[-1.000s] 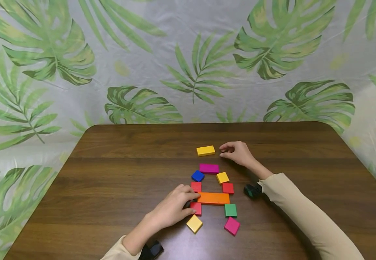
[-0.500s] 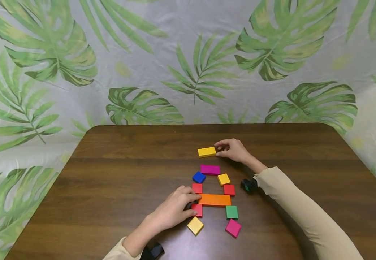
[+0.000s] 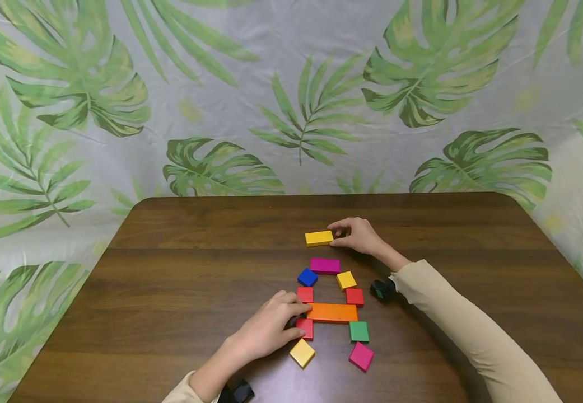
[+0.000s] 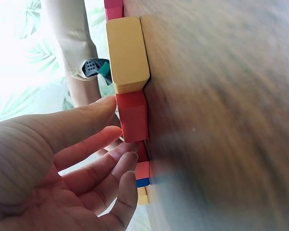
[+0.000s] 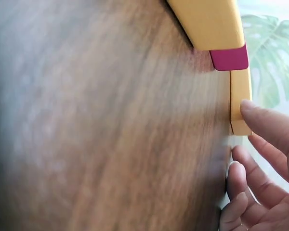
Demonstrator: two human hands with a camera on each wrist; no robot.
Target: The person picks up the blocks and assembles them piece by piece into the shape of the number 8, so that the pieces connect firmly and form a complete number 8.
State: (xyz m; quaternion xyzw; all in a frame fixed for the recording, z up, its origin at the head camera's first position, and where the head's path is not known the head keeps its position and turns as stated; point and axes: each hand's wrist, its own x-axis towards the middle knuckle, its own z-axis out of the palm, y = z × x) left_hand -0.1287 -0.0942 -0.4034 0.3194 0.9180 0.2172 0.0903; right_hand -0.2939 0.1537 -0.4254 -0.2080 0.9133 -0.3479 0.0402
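My right hand (image 3: 360, 235) pinches the right end of a long yellow block (image 3: 318, 239) at the back of the group, thumb on its near side and index finger behind. The right wrist view shows the thumb against the same yellow block (image 5: 240, 94), other fingers loosely bent. My left hand (image 3: 265, 327) lies low at the group's left side. Its thumb touches a red block (image 3: 308, 330), and its index fingertip is at the left end of a long orange block (image 3: 334, 313). In the left wrist view the fingers reach loosely along that red block (image 4: 134, 115).
Between the hands stand a magenta block (image 3: 325, 266), a blue block (image 3: 307, 277), a small yellow block (image 3: 346, 280) and two red blocks. A green block (image 3: 359, 332), a pink block (image 3: 361, 356) and another yellow block (image 3: 302, 354) lie nearer on the wooden table (image 3: 170, 302). A leaf-patterned cloth (image 3: 291, 101) hangs behind.
My right hand has moved left to the long yellow block and its thumb and index finger have closed around its right end. The left hand and the blocks keep their places.
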